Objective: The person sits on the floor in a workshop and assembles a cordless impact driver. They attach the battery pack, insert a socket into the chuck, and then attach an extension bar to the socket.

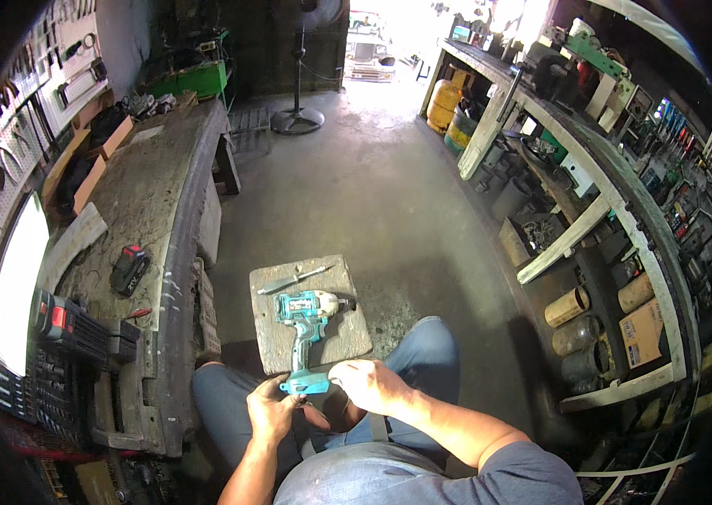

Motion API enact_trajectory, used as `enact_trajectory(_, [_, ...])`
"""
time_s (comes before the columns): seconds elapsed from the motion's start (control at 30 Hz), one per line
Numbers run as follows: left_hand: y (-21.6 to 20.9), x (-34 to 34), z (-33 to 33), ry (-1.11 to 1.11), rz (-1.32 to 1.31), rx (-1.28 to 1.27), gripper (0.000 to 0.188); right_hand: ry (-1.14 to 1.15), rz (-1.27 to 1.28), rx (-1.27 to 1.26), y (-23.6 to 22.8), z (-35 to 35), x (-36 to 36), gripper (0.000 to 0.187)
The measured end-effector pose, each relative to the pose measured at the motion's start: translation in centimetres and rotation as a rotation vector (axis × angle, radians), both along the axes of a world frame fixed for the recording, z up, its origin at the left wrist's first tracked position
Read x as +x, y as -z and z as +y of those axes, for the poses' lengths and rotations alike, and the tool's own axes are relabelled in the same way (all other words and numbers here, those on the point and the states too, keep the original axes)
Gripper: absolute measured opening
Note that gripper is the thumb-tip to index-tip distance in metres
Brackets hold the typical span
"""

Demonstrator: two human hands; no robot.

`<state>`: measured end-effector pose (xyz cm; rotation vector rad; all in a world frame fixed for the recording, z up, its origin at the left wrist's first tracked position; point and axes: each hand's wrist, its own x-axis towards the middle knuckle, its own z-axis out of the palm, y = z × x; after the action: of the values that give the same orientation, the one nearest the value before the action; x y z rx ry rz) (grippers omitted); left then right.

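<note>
A teal cordless impact wrench (301, 324) with its casing partly stripped or worn lies on a worn wooden stool top (341, 337), its nose pointing right. Its teal foot (305, 384) juts past the stool's near edge. My left hand (270, 411) grips that foot from the left, thumb and fingers closed on it. Against the foot's right side, my right hand (366, 385) has its fingers pinched together; whatever they hold is hidden. Beyond the wrench, near the stool's far edge, rests a screwdriver (293, 279) with a grey handle.
Along the left runs a workbench (133, 202) bearing a black-and-red battery (130, 269) and a black case (70, 324). A pedestal fan (297, 120) stands ahead. On the right, a bench (600, 181) holds tools, with metal cylinders (567, 306) and a cardboard box (642, 334) underneath.
</note>
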<state>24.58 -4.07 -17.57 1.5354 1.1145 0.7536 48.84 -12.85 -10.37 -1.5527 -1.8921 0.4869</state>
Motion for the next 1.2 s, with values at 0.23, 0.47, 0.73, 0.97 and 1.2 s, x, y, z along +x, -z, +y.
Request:
enact_trajectory(0.23, [0.0,0.1,0.0,0.003,-0.048,-0.045,0.049,0.013,-0.115,0.079,0.3,-0.7,-1.2,0.018])
enact_trajectory(0.47, [-0.6,0.2,-0.2,0.012,-0.088,-0.101,0.048,0.148,0.084,-0.029,0.3,-0.2,-1.1,0.013])
enact_trajectory(0.73, [-1.7,0.4,-0.4,0.006,-0.087,-0.089,0.048,0.179,0.042,0.072,1.5,-0.6,-1.5,0.014])
enact_trajectory(0.97, [-1.7,0.4,-0.4,0.006,-0.086,-0.114,0.047,0.147,-0.101,0.030,1.8,-1.2,-1.8,0.016])
enact_trajectory(1.2, [-0.7,0.2,-0.2,-0.008,-0.105,-0.144,0.049,0.143,-0.085,-0.037,1.7,-0.7,-1.7,0.015])
